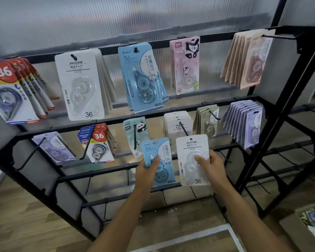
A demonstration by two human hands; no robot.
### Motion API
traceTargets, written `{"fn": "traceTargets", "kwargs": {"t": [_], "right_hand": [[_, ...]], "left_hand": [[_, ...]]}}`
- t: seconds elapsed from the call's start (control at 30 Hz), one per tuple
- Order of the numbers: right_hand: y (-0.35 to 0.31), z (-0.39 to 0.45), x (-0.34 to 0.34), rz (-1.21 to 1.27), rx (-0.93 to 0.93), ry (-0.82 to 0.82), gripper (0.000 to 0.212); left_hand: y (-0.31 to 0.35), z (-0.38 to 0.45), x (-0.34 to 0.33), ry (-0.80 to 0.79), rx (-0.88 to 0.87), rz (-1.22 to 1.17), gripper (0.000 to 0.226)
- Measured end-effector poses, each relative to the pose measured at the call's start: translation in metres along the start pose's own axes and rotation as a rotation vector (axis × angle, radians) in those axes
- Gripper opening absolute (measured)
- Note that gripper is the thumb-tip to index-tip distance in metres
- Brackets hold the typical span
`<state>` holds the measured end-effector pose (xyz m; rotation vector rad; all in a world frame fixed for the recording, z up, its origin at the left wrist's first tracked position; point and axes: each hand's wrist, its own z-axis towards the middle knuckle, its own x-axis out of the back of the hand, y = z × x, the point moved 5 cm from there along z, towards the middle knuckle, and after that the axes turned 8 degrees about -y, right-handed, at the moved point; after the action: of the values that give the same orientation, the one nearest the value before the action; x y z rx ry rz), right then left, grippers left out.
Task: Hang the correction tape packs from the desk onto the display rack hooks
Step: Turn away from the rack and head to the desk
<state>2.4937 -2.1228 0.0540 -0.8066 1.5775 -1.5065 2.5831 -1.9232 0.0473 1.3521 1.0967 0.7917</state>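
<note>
Most hooks on the display rack (171, 108) are stocked, but I've two packs unhung: left hand (146, 170) grips the blue correction tape pack (157, 160), right hand (212, 166) the white JINUO pack (193, 159).

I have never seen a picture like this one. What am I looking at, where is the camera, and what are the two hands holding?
There is no machine here. A person wears one wide-angle camera on the head, and it looks forward and down, so you see that person's own two bare arms.

In front stands a black metal display rack with rows of hooks. Carded correction tape packs hang on the upper two rows in groups: red and blue ones, white ones, blue ones, pink panda ones and others. Several lower hooks are bare.

The left hand holds a blue correction tape pack, thumb across its front. The right hand holds a white correction tape pack marked JINUO and 36. Both packs are held in front of the rack, not yet hung on a hook.

At the lower right is a cardboard box; its contents are unclear.
</note>
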Motion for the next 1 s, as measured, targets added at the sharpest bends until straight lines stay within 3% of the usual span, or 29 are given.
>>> {"fn": "traceTargets", "kwargs": {"t": [0.5, 0.67, 0.83, 1.0], "right_hand": [[0.010, 0.017, 0.000, -0.033, -0.034, -0.032, 0.021], [0.011, 0.047, -0.007, -0.297, -0.074, -0.042, 0.015], [-0.006, 0.083, -0.032, -0.666, -0.040, -0.190, 0.030], [-0.009, 0.095, -0.042, -0.660, 0.000, -0.208, 0.028]], "left_hand": [[-0.009, 0.005, 0.007, 0.045, 0.016, 0.003, 0.013], [-0.008, 0.009, 0.012, 0.039, 0.017, -0.007, 0.012], [-0.001, 0.015, 0.018, 0.041, 0.012, 0.012, 0.021], [0.008, 0.013, 0.024, 0.039, -0.010, 0.040, 0.014]]}}
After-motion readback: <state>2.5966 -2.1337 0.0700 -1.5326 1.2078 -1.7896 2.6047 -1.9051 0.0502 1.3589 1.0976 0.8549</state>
